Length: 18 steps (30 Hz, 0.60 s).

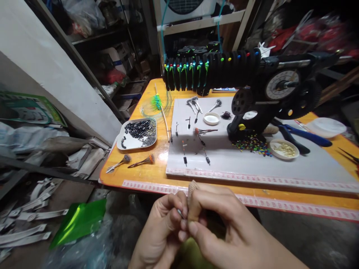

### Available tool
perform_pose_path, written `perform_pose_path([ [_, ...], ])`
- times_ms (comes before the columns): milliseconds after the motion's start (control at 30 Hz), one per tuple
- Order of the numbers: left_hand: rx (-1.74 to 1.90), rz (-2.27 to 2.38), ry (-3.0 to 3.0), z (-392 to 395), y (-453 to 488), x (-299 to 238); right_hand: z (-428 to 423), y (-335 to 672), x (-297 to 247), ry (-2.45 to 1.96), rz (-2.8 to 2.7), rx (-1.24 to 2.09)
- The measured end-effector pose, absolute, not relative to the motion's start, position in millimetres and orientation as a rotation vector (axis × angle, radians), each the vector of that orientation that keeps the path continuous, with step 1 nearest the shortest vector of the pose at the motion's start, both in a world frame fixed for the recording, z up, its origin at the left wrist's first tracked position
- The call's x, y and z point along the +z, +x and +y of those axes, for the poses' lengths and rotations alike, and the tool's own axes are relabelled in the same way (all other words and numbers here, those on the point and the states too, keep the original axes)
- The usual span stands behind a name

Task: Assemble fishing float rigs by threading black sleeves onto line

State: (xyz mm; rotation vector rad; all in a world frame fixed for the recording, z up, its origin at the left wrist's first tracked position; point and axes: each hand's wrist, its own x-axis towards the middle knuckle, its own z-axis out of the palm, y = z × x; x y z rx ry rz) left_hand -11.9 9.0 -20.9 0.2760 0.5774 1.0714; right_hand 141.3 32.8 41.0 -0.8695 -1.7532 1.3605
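In front of the table's near edge, my left hand (162,228) and my right hand (215,220) meet fingertip to fingertip. Both are closed in a pinch. A tiny bluish piece (180,213) shows at the left thumb and fingers, too small to name. Whatever the right fingers pinch is hidden behind them. One right finger wears a tan cover (193,186). Beyond the hands, small black weights on thin wires (185,160) lie on a grey board (224,164). A bundle with an orange tip (206,131) lies among them.
At left on the table stands a white tray (120,140) of black and grey pieces. A black rack with green line (185,74) rises behind. Coloured beads (252,144), a dish of gold bits (284,157) and blue-handled pliers (305,136) lie right. A measuring tape (196,190) edges the table.
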Motion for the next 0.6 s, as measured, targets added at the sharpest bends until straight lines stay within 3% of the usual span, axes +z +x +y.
perform_pose_path([
  [600,1.162,0.757,0.998,21,-34,-1,39,153,43,-0.953,-1.851,1.352],
])
